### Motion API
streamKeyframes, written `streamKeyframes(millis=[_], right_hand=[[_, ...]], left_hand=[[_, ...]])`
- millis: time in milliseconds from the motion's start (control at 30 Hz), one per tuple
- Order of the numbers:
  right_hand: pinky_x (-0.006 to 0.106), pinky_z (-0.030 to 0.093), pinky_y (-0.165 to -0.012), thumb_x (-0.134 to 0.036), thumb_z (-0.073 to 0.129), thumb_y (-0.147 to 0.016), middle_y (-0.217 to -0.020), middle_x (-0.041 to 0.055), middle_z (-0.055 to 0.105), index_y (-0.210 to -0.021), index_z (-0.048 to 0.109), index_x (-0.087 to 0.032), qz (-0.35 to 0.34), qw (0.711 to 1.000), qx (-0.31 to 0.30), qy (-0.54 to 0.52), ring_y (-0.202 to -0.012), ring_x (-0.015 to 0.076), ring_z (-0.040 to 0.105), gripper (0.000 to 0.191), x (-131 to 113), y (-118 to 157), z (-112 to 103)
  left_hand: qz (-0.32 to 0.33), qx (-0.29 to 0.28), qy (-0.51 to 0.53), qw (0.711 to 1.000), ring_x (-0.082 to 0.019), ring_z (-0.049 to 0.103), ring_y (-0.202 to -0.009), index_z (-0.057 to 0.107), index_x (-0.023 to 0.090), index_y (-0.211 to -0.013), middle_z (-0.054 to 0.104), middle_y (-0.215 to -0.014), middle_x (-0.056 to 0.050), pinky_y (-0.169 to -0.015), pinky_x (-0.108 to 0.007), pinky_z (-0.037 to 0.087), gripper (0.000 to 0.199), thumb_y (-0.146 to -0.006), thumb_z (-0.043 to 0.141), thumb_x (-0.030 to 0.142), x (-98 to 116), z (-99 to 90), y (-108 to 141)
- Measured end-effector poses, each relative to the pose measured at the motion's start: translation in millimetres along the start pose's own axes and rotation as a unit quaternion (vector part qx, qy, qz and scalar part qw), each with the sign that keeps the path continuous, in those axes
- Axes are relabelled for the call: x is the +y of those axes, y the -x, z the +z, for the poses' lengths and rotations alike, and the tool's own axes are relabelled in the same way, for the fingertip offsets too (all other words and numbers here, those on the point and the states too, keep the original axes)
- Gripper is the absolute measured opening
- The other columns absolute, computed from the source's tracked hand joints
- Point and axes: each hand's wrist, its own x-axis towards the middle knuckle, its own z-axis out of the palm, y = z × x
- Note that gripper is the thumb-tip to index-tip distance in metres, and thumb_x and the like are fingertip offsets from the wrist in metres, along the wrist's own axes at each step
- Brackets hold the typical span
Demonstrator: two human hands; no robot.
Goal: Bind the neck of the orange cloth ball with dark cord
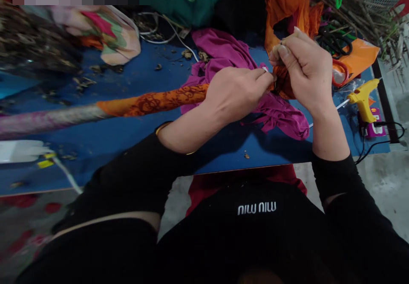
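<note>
- Here's the wrapped rod [156, 101], running in from the left side above the blue table [220, 149], patterned orange cloth [183, 98] around its nearer stretch, its far end passing beneath the left hand [238, 92].
- The left grip is clamped over that orange-covered part, fingers curled, fingertips reaching toward the other hand: a steadying hold, by the look of it.
- And the right hand [308, 66], raised just beside it! Thumb and forefinger are together in a tight pinch; whatever lies between them is too small and blurred to name.
- Best play now, I'd judge: left grip firm near the working end, so the rod can't roll and the cloth can't slacken.
- The right pinch wants to stay small and close in, any pull even, the cloth smoothed flat around the rod.
- Watch the purple cloth [226, 53] lying under both hands; loose folds could snag.
- Glue gun [364, 98] to the right, well worth keeping the sleeve clear of it.
</note>
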Motion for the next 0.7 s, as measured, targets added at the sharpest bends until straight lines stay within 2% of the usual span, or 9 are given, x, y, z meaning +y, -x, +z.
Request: streamKeyframes(millis=[167,267,433,500,567,633,700], right_hand=[[0.056,0.047,-0.129,-0.062,0.040,-0.108,-0.085,0.0044,0.071,-0.079,0.059,-0.036,-0.007,1.000,0.009,-0.008,-0.091,0.0294,0.070,0.043,-0.5,-0.2,-0.6],[0.055,0.041,-0.135,-0.059,0.038,-0.108,-0.089,0.0036,0.074,-0.080,0.060,-0.038,0.021,1.000,0.000,-0.002,-0.096,0.0301,0.070,0.041,-3.4,0.2,-2.1],[0.051,0.043,-0.134,-0.054,0.042,-0.108,-0.084,0.0017,0.072,-0.077,0.060,-0.037,0.021,1.000,0.005,0.001,-0.090,0.0265,0.068,0.039,-1.3,-0.1,-0.6],[0.052,0.048,-0.128,-0.056,0.045,-0.108,-0.081,0.0023,0.070,-0.076,0.061,-0.037,0.011,1.000,0.014,-0.005,-0.088,0.0264,0.069,0.040,1.5,0.0,1.1],[0.051,0.059,-0.108,-0.056,0.048,-0.108,-0.085,0.0026,0.072,-0.079,0.066,-0.035,0.017,0.999,0.023,-0.035,-0.082,0.0250,0.071,0.040,2.9,0.5,1.9],[0.045,0.062,-0.091,-0.052,0.052,-0.109,-0.090,0.0029,0.077,-0.081,0.069,-0.032,0.035,0.995,0.037,-0.083,-0.084,0.0237,0.074,0.038,2.3,1.0,1.0],[0.042,0.062,-0.094,-0.045,0.057,-0.107,-0.091,0.0034,0.080,-0.076,0.072,-0.031,0.039,0.989,0.057,-0.132,-0.098,0.0244,0.078,0.037,1.3,0.7,-2.3]], left_hand=[[0.019,0.032,0.003,0.999,-0.032,0.079,-0.098,0.074,0.024,-0.136,0.082,-0.111,-0.016,-0.074,-0.043,0.056,0.048,-0.114,0.032,0.027,-4.6,4.8,1.2],[0.022,0.019,-0.040,0.999,-0.032,0.080,-0.098,0.073,0.021,-0.138,0.083,-0.110,-0.015,-0.070,-0.042,0.053,0.048,-0.115,0.031,0.026,-5.0,4.7,1.2],[0.035,-0.002,-0.069,0.997,-0.030,0.081,-0.103,0.073,0.021,-0.141,0.084,-0.117,-0.014,-0.070,-0.039,0.053,0.049,-0.115,0.030,0.023,-2.0,1.2,-0.3],[0.031,-0.008,-0.063,0.998,-0.031,0.081,-0.103,0.074,0.021,-0.139,0.084,-0.118,-0.014,-0.070,-0.039,0.054,0.047,-0.114,0.034,0.022,-1.1,0.9,-1.2],[0.022,-0.017,-0.063,0.998,-0.032,0.081,-0.102,0.076,0.020,-0.136,0.084,-0.120,-0.013,-0.070,-0.039,0.053,0.045,-0.113,0.037,0.021,-1.4,1.1,-2.0],[0.015,-0.019,-0.062,0.998,-0.032,0.082,-0.103,0.078,0.021,-0.132,0.085,-0.121,-0.012,-0.069,-0.039,0.053,0.042,-0.112,0.041,0.023,-3.3,1.0,-2.2],[0.013,-0.006,-0.048,0.999,-0.032,0.083,-0.105,0.079,0.023,-0.132,0.085,-0.123,-0.010,-0.071,-0.039,0.054,0.040,-0.113,0.044,0.027,-6.9,-0.3,-1.8]])
